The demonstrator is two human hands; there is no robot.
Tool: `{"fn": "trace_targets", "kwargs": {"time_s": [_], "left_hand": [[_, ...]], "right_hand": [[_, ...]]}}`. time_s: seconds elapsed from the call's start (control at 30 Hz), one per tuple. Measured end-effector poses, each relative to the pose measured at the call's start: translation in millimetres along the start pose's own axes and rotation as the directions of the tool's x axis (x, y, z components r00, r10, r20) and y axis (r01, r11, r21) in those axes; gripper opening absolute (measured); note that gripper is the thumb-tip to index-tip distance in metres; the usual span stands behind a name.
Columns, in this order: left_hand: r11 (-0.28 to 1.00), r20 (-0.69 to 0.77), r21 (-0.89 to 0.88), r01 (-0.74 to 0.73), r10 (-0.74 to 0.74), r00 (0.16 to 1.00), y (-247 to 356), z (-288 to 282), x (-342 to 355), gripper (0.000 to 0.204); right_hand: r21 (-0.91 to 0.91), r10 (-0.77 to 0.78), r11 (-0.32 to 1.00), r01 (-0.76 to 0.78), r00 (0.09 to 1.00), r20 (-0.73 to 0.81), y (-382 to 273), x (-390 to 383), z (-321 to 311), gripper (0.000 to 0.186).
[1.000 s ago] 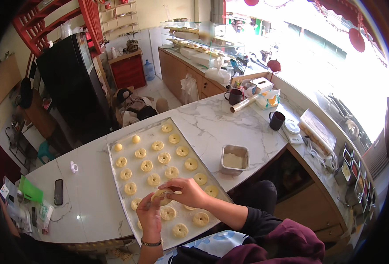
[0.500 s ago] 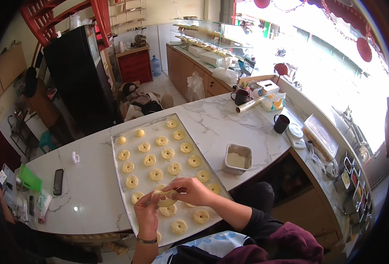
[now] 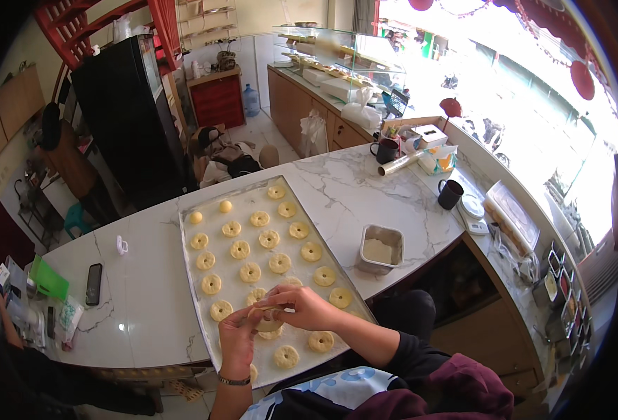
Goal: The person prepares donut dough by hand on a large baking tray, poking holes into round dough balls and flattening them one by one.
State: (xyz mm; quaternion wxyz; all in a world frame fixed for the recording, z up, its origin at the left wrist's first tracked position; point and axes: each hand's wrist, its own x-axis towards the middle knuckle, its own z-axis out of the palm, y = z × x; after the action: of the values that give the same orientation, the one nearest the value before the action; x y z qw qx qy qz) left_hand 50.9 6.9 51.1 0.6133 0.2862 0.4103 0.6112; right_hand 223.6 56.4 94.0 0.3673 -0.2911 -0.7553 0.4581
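Observation:
Both hands work together above the near part of a large metal baking tray (image 3: 216, 246). My left hand (image 3: 237, 343) and my right hand (image 3: 306, 309) pinch a ring of pale dough (image 3: 270, 326) between fingers and thumbs; the fingers partly cover it. On the tray lie rows of flattened dough rings (image 3: 279, 263), each with a small hole in the middle. Two round dough balls (image 3: 226, 206) sit near its far left corner. Several rings are partly hidden under my hands.
Right of the tray stands a metal tin (image 3: 380, 250) holding pale powder. Farther right are dark mugs (image 3: 450, 194), a roll of wrap (image 3: 398, 164) and a scale (image 3: 473, 213). A phone (image 3: 94, 284) and green container (image 3: 48, 278) lie left. People (image 3: 228, 159) are beyond the counter.
My fingers have shifted around the dough ring, which now shows less between them. Both hands stay above the near part of the tray. The view has moved slightly.

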Motion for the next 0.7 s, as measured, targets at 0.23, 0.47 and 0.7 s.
{"fn": "trace_targets", "kwargs": {"time_s": [0.23, 0.47, 0.7], "left_hand": [[0.994, 0.051, -0.088, 0.063, -0.058, 0.997, 0.4, 5.3, -1.3, 0.020], [0.996, 0.057, -0.079, 0.049, -0.045, 0.997, -3.4, 11.3, 0.9, 0.019], [0.994, -0.018, -0.099, -0.034, 0.032, 0.999, -6.1, 19.6, 4.0, 0.019]], "right_hand": [[0.027, 0.075, 0.997, -0.075, 0.997, 0.013, 3.1, -0.9, -7.6, 0.027], [0.016, 0.119, 0.993, -0.119, 0.993, -0.014, 3.5, -7.9, -15.8, 0.027], [0.105, 0.240, 0.965, -0.240, 0.971, 0.014, -1.0, -10.7, -27.7, 0.027]]}}
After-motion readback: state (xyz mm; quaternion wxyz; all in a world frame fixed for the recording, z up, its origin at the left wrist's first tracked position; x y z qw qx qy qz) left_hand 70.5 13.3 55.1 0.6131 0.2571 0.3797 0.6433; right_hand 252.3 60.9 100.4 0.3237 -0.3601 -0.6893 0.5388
